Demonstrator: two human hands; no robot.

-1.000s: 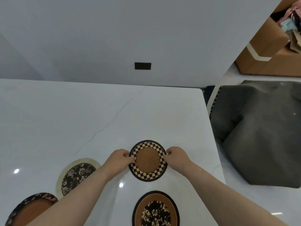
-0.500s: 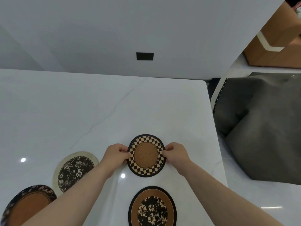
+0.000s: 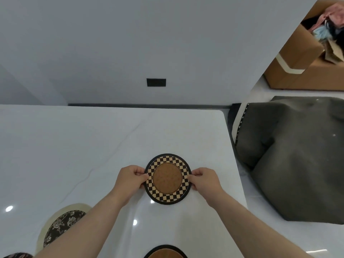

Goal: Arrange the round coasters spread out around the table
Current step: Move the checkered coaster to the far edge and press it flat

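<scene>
A round coaster with a checkered ring and a brown cork centre lies on the white table, right of its middle. My left hand pinches the checkered coaster's left edge and my right hand pinches its right edge. A cream-rimmed floral coaster lies at the lower left, partly under my left forearm. A black-rimmed brown coaster shows only its top at the bottom edge. A sliver of another dark coaster sits in the bottom left corner.
The table's right edge runs close to the checkered coaster. Beyond it a dark grey cushion or cover sits on the floor. An open cardboard box with clothes stands at the back right. A wall rises behind the table.
Both hands have slid the checkered coaster farther from me, away from the brown coaster below it. The view has tilted up, so the near coasters are cut off.
</scene>
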